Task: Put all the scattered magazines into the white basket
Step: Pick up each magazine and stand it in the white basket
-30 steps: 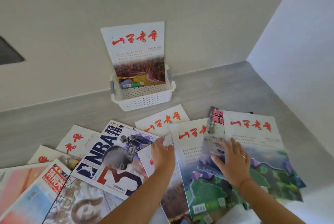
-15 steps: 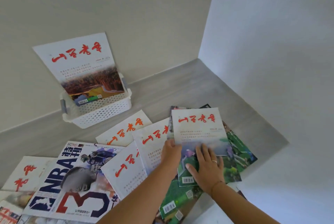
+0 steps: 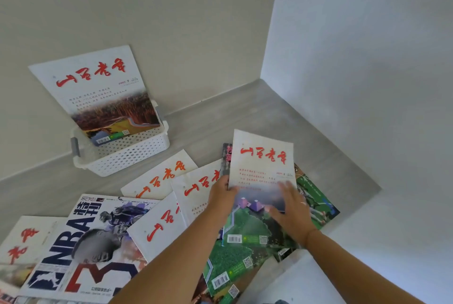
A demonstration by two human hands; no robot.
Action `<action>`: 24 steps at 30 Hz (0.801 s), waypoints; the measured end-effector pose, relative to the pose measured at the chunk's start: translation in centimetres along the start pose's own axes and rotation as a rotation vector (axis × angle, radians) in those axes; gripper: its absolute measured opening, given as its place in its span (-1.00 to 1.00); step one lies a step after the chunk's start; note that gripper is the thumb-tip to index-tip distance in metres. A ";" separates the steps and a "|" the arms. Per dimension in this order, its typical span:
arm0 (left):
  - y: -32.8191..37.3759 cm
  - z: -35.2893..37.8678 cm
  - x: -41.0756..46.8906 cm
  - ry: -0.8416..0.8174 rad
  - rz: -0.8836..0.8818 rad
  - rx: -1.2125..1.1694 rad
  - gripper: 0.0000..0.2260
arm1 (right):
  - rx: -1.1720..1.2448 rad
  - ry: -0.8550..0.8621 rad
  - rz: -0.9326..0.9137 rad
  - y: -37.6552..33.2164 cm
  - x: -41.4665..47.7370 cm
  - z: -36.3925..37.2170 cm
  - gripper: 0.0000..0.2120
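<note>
the left hand (image 3: 221, 197) grips the left edge of a white magazine (image 3: 263, 168) with red brush lettering, thumb on its cover, tilting its top edge up off the pile at about 3 o'clock of the frame's centre. the right hand (image 3: 293, 215) lies open and flat on the lower right of that same cover, fingers spread and blurred, pressing rather than clasping. beneath it sit green-covered magazines (image 3: 245, 232) with barcodes, fanned toward 5 o'clock. more white magazines with red lettering (image 3: 159, 178) overlap at 6 o'clock of the basket, and an nba magazine (image 3: 88, 242) lies at 8 o'clock of the frame beside further covers at the left edge. the white basket (image 3: 127, 154) stands on the grey floor (image 3: 220, 119) at 10 o'clock of the hands, against the wall (image 3: 147, 9), with one magazine (image 3: 98, 90) standing in it, leaning back on the wall.
</note>
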State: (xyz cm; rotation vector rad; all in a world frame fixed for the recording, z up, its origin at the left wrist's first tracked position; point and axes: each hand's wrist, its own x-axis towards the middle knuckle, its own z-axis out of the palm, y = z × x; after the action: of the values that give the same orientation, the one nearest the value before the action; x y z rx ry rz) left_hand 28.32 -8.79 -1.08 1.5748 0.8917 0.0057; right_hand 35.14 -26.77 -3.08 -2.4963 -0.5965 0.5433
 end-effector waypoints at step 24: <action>7.9 -29.3 -0.9 0.574 0.220 -0.427 -0.78 | 0.813 -0.259 -0.301 -29.1 15.3 -4.0 -0.78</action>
State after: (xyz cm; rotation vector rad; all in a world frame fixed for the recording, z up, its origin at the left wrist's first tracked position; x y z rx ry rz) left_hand 17.74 15.97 12.98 1.2683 1.0620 0.7887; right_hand 40.88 1.96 12.43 -1.5565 -0.6618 0.8004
